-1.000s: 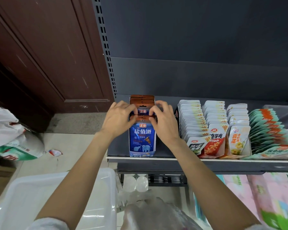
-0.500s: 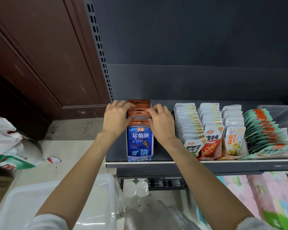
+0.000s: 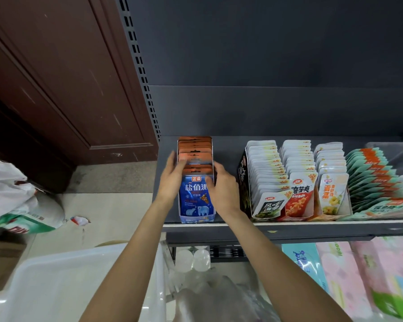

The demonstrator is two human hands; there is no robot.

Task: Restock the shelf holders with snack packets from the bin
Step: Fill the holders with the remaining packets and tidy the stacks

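A cardboard holder of blue-fronted snack packets (image 3: pixel 196 198) with orange top strips stands at the left end of the dark shelf (image 3: pixel 312 225). My left hand (image 3: pixel 171 182) lies along the holder's left side, fingers straight and thumb touching the packet tops. On the holder's right side is my right hand (image 3: pixel 222 190), its thumb on the front packet's upper corner. One packet top between my hands is blurred. The white plastic bin (image 3: pixel 56 280) sits at the lower left, below my left forearm; I see no packets in it.
Right of the blue holder stand three holders of white packets (image 3: pixel 267 173), (image 3: pixel 299 175), (image 3: pixel 333 177) and a row of green-orange packets (image 3: pixel 377 180). Pink and blue tissue packs (image 3: pixel 349 275) fill the lower shelf. A brown door and white bags (image 3: pixel 14 196) are left.
Both hands slid from on top of the packet row to its two sides, nearer the front. The camera tilted slightly.
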